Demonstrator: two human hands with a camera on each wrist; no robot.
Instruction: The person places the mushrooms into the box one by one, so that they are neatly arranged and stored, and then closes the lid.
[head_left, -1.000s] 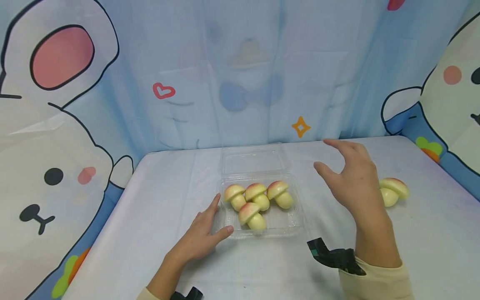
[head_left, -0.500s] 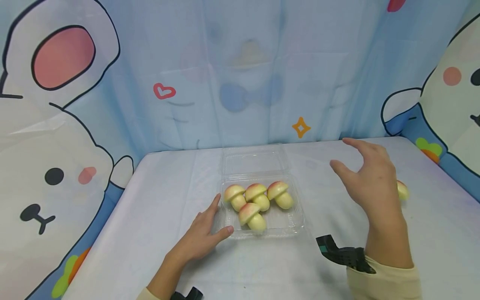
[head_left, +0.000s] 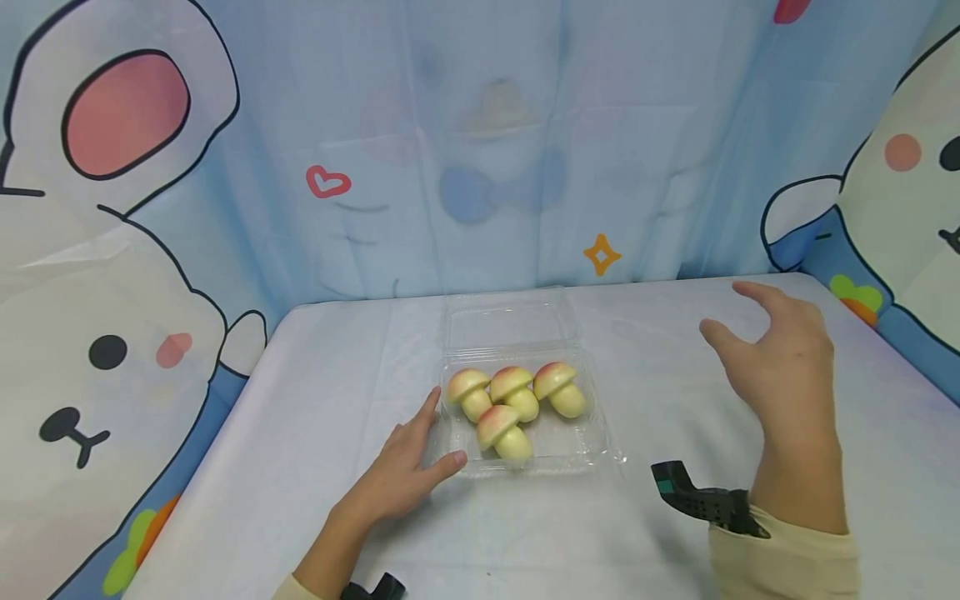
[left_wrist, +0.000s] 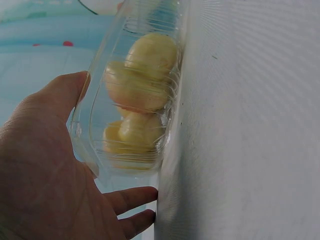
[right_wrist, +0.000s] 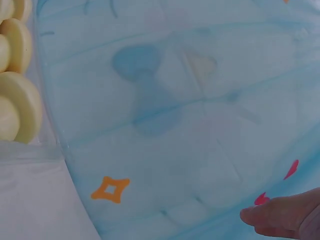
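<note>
Box (head_left: pixel 566 439) stands in the middle of the table (head_left: pixel 352 350); clear plastic, with its lid (head_left: pixel 510 323) swung open and lying toward the curtain (head_left: pixel 652 150). We count four mushrooms inside, pale yellow-green with caps blushed red. Three make a back row: left mushroom (head_left: pixel 470 393), middle mushroom (head_left: pixel 516 393), right mushroom (head_left: pixel 561 390). The front mushroom (head_left: pixel 510 437) lies nearer the wearer, just before the first two. All four lie tilted, caps to the upper left in the head view. We see bare base to the right of the front one.

Left hand (head_left: pixel 405 471): wide, thumb and index spread along the box's left side, the index toward the rear, the thumb at the near corner. In the left wrist view we find a digit against the clear wall and two lower fingertips that appear to meet the table.

Right hand (head_left: pixel 787 362): raised over the right part of the table, well apart from the box. We record it as wide, thumb and index curving with a broad gap between them. The right wrist view shows only part of it, at the lower right.

Wrists: we note a black strap (head_left: pixel 708 502) at the right one, above a beige sleeve (head_left: pixel 783 562). On the curtain: an orange star (head_left: pixel 602 254) and a red heart (head_left: pixel 327 182).
</note>
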